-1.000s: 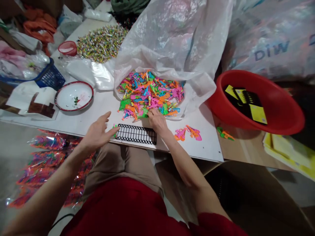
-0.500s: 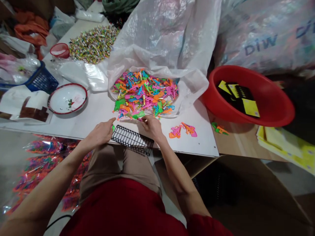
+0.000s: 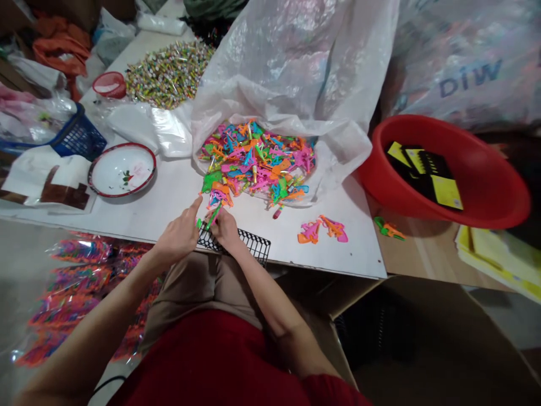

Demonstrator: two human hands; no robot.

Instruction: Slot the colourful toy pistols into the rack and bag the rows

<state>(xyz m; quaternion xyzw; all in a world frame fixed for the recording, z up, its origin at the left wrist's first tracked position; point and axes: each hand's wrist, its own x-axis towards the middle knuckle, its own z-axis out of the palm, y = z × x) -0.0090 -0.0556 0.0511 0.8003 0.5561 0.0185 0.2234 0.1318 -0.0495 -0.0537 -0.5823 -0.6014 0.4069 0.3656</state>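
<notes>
My left hand (image 3: 178,235) grips the left end of a black grid rack (image 3: 257,245) at the table's front edge, its index finger stretched forward. A bit of green plastic shows beside its fingers. My right hand (image 3: 226,230) is closed on a slim green plastic toy (image 3: 214,215), held tilted over the rack's left part. My right hand and wrist hide the middle of the rack. Just beyond both hands, a heap of small bright plastic toys (image 3: 262,158), some shaped like guns, spills from the mouth of a large white plastic sack (image 3: 346,135).
Two orange-and-pink toys (image 3: 323,230) lie on the white table to the right. A red basin (image 3: 486,197) holds black racks with yellow cards. An enamel bowl (image 3: 146,183) and a blue basket (image 3: 91,141) stand left. Bagged toys (image 3: 71,287) lie on the floor.
My right hand has moved left and nearer, from the heap's edge to the rack, bringing the green toy along. A small dark-red piece now shows in front of the heap. My left hand stays at the rack's end.
</notes>
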